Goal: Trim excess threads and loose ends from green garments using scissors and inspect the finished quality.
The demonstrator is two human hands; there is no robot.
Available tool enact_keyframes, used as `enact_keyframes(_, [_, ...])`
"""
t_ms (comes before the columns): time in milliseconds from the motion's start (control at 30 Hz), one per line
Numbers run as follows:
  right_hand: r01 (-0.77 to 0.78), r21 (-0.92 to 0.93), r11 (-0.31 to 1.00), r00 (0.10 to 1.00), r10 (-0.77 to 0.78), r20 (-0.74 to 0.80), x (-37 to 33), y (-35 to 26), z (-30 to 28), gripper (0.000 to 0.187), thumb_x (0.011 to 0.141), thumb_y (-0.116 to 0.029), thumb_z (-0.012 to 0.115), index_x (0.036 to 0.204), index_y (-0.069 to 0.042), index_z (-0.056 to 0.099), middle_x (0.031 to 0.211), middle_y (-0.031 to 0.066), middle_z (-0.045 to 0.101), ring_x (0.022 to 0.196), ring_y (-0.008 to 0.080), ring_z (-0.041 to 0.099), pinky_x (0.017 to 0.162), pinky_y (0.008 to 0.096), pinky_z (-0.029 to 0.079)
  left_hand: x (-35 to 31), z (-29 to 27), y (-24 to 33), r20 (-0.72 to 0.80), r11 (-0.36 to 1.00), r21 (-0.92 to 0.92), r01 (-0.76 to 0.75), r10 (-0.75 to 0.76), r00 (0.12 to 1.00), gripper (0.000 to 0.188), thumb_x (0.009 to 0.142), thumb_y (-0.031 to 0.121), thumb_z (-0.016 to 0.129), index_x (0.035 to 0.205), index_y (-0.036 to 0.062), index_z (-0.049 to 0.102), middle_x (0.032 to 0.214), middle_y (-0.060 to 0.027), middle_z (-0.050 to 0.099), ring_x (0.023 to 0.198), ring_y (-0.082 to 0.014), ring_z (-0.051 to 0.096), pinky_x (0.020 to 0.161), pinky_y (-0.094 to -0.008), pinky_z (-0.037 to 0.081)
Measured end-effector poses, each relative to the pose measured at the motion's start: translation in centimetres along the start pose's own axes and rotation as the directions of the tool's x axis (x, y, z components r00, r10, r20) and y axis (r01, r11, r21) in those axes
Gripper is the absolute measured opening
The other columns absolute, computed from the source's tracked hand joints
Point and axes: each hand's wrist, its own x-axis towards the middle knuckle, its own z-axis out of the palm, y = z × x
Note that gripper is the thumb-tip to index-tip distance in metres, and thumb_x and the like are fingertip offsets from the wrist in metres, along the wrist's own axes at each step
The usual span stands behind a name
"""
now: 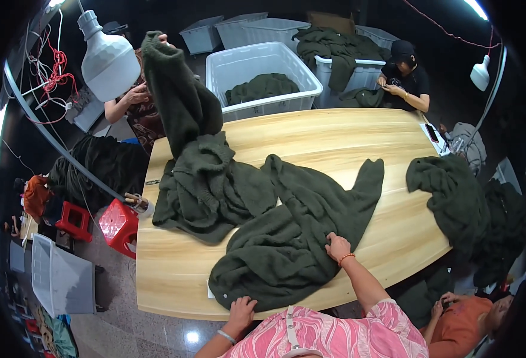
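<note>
A dark green sweater [293, 238] lies spread and rumpled on the wooden table [394, 244] in front of me, one sleeve pointing to the far right. A small pale button shows near its lower left edge. My left hand [242, 311] rests at that near edge, its fingers apart and touching the cloth. Farther up the right side, my right hand [337, 246] is closed on a bit of the fabric, a beaded bracelet at its wrist. Beyond the sweater to the left sits a second dark green garment [209, 185], bunched up.
Across the table at left, a person holds up a green garment [179, 95]. Another person [406, 74] works at the far right. More garments [454, 197] hang over the right edge. White bins [263, 53] stand behind; a red stool [118, 227] is at left. A lamp [105, 59] hangs upper left.
</note>
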Motion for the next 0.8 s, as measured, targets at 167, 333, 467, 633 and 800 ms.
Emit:
enact_keyframes(167, [0.135, 0.514, 0.847, 0.982, -0.185, 0.047, 2.4, 6.0, -3.8, 0.028, 0.081, -0.027, 0.072, 0.075, -0.001, 0.064, 0.07, 0.0059, 0.061, 0.067, 0.0086, 0.054, 0.064, 0.0313, 0.048, 10.1, -5.5, 0.0, -0.398, 0.95, -0.298, -0.09, -0.038, 0.916, 0.026, 0.073, -0.004, 0.056, 0.097, 0.0035, 0.062, 0.1, -0.0174, 0.062, 0.097, -0.0378, 0.056, 0.088, -0.0435, 0.046])
enact_keyframes(333, [0.288, 0.887, 0.361, 0.93, 0.115, -0.349, 3.6, 10.2, -19.7, 0.011, 0.093, -0.018, 0.065, 0.095, -0.007, 0.066, 0.075, -0.0056, 0.059, 0.061, 0.0021, 0.052, 0.047, 0.0192, 0.038, 24.7, -20.7, 7.0, -0.66, 0.922, -0.251, -0.295, 0.06, 0.749, 0.038, 0.065, -0.013, 0.049, 0.098, 0.0019, 0.06, 0.102, -0.0169, 0.06, 0.102, -0.0365, 0.058, 0.091, -0.0389, 0.047])
enact_keyframes(467, [0.523, 0.831, 0.189, 0.806, 0.209, -0.554, -2.5, 8.7, -33.5, 0.017, 0.096, -0.013, 0.059, 0.108, -0.003, 0.065, 0.096, 0.0026, 0.068, 0.078, 0.0095, 0.065, 0.066, 0.0222, 0.054, 33.4, -30.6, 14.3, -0.784, 0.807, 0.069, -0.587, 0.407, 0.468, 0.037, 0.064, -0.016, 0.055, 0.096, 0.0016, 0.061, 0.105, -0.0166, 0.062, 0.108, -0.0341, 0.06, 0.095, -0.0384, 0.047])
enact_keyframes(633, [0.722, 0.658, 0.213, 0.603, 0.273, -0.75, -13.1, 3.6, -38.3, 0.023, 0.097, -0.015, 0.057, 0.111, 0.002, 0.061, 0.102, 0.0086, 0.068, 0.087, 0.0138, 0.067, 0.078, 0.0253, 0.055, 35.8, -38.3, 20.9, -0.817, 0.613, 0.237, -0.754, 0.546, 0.187, 0.029, 0.066, -0.016, 0.055, 0.089, 0.0014, 0.061, 0.109, -0.013, 0.061, 0.109, -0.0307, 0.06, 0.093, -0.036, 0.047])
enact_keyframes(800, [0.507, 0.854, 0.114, 0.85, -0.227, -0.475, -13.3, 1.9, -32.3, 0.03, 0.087, -0.003, 0.051, 0.115, 0.0, 0.057, 0.106, 0.0092, 0.063, 0.088, 0.012, 0.064, 0.076, 0.0242, 0.053, 33.2, -37.0, 16.1, -0.612, 0.758, 0.301, -0.579, 0.619, 0.493, 0.023, 0.066, -0.016, 0.053, 0.081, 0.0005, 0.058, 0.123, -0.0174, 0.052, 0.124, -0.0378, 0.05, 0.1, -0.0399, 0.043])
